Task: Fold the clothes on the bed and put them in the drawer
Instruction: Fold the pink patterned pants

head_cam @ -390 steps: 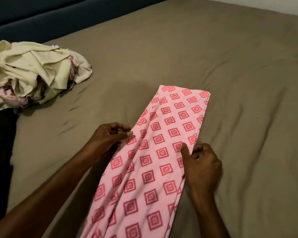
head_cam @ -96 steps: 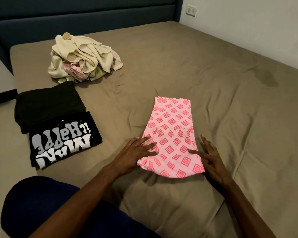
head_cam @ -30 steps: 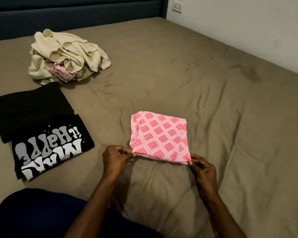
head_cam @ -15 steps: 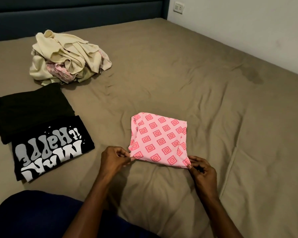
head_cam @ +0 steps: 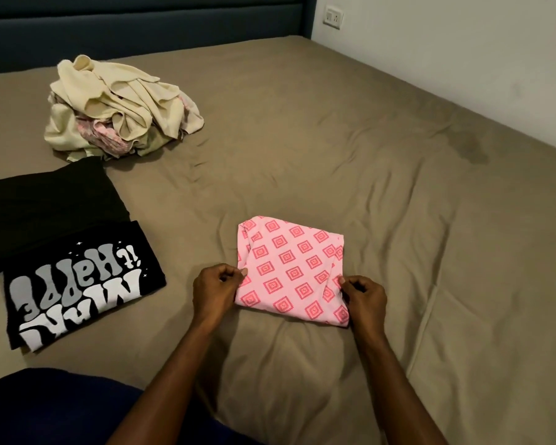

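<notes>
The pink patterned garment (head_cam: 291, 271) lies in the lower middle of the frame on the olive-brown bed (head_cam: 382, 162), folded down to a compact, roughly square packet. The left hand (head_cam: 217, 292) pinches its left edge and the right hand (head_cam: 363, 295) pinches its right edge near the lower corner; each grip is clamped on the cloth, fingers curled around a fold of it.

The step in hand looks like the finishing of this one fold: the packet seems small enough to be set aside, so the hands are probably squaring it or about to lift it. At the left of the frame lie two dark folded pieces, a plain black one (head_cam: 45, 203) and, just below and touching it, a black T-shirt with pale lettering (head_cam: 81, 284). In the upper left sits an unfolded heap of cream and pink clothes (head_cam: 119, 110), well apart from the hands.

The next move likely calls for carrying the pink packet over toward the folded pieces while keeping its layers together (a pinch at the edges alone may let the middle sag and the fold slip open), then reaching for the heap. No drawer shows in this view, so that part of the task appears some way off.
</notes>
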`<state>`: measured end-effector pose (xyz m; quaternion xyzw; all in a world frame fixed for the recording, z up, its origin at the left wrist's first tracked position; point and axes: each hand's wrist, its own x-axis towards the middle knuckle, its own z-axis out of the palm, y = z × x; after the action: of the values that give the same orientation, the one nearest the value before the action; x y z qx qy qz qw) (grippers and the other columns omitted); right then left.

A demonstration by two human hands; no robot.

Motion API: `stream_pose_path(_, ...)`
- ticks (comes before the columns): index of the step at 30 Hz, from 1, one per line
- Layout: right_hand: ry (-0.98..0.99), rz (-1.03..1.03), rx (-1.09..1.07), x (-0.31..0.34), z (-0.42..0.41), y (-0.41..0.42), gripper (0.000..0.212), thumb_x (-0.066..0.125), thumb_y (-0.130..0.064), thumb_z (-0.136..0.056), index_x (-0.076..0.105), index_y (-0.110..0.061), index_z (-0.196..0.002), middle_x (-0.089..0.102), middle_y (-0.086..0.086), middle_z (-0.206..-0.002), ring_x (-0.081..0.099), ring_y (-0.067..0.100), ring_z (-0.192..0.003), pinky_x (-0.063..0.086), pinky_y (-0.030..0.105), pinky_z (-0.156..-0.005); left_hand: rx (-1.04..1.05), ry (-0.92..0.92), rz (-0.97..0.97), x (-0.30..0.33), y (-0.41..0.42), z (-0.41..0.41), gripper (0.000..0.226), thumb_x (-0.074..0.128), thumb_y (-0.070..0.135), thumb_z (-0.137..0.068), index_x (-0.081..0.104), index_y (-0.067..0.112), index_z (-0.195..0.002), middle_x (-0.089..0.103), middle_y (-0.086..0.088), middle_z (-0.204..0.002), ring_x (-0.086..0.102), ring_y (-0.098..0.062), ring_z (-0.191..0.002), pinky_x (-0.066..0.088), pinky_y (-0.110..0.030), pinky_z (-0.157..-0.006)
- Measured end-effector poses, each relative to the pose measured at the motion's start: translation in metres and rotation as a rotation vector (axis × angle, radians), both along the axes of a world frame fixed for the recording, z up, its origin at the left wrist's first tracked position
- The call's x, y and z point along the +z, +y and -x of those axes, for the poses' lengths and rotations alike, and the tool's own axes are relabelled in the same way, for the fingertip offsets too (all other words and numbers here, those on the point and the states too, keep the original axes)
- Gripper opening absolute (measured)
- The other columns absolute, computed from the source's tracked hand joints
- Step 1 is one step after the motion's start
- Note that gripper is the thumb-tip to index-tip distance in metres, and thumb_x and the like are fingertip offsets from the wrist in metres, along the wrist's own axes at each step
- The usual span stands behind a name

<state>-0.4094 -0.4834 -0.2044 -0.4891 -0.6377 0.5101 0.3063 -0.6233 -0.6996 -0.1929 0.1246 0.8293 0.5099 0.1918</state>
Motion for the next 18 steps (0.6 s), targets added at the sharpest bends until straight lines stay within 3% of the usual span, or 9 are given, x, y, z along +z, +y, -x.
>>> stream_pose_path(2,0.086,0.036,-0.075,0.000,-0.004,-0.001,0.009,0.078,-0.010,-0.089,0.077,-0.009,-0.080,0.077,0.007,-0.079,0.072,0.029,-0.072,0.056,0.039,-0.062,0.064,0.000,0.003,-0.003,-0.003,-0.002,0.020,0.079,0.036,-0.086,0.077,0.022,-0.072,0.074,0.010,-0.068,0.072,-0.016,-0.065,0.061,-0.049,-0.069)
stream_pose_path(6,-0.002,-0.032,-0.114,-0.012,0.001,-0.002,0.009,0.079,-0.013,-0.089,0.076,-0.015,-0.081,0.076,0.002,-0.083,0.073,0.024,-0.076,0.062,0.049,-0.073,0.201,-0.026,-0.016,-0.010,-0.005,-0.005,0.016,0.075,0.037,-0.083,0.077,0.025,-0.073,0.073,0.008,-0.066,0.072,-0.019,-0.064,0.061,-0.048,-0.065)
stream_pose_path(11,-0.037,-0.053,-0.045,-0.010,0.004,0.007,0.015,0.076,-0.034,-0.089,0.076,-0.022,-0.080,0.076,-0.005,-0.076,0.073,0.020,-0.072,0.060,0.045,-0.070,0.098,-0.065,0.006,-0.011,0.000,-0.003,0.026,0.070,0.052,-0.077,0.078,0.027,-0.081,0.076,0.011,-0.074,0.074,-0.015,-0.071,0.062,-0.049,-0.069)
stream_pose_path(14,-0.044,-0.078,0.010,0.002,0.019,0.023,0.020,0.071,-0.034,-0.095,0.075,-0.020,-0.080,0.075,-0.005,-0.073,0.072,0.021,-0.068,0.056,0.042,-0.064,0.092,0.053,0.078,0.003,0.015,0.003,0.023,0.072,0.045,-0.084,0.075,0.024,-0.077,0.074,0.010,-0.075,0.072,-0.016,-0.072,0.057,-0.038,-0.065)
stream_pose_path(18,-0.030,-0.095,0.029,0.010,0.052,0.054,0.017,0.070,-0.033,-0.094,0.073,-0.020,-0.083,0.076,-0.004,-0.078,0.073,0.022,-0.076,0.059,0.047,-0.071,0.045,0.173,0.243,0.028,0.058,0.029,0.052,0.063,0.070,-0.086,0.062,0.021,-0.070,0.065,0.006,-0.071,0.061,-0.016,-0.067,0.042,-0.030,-0.061)
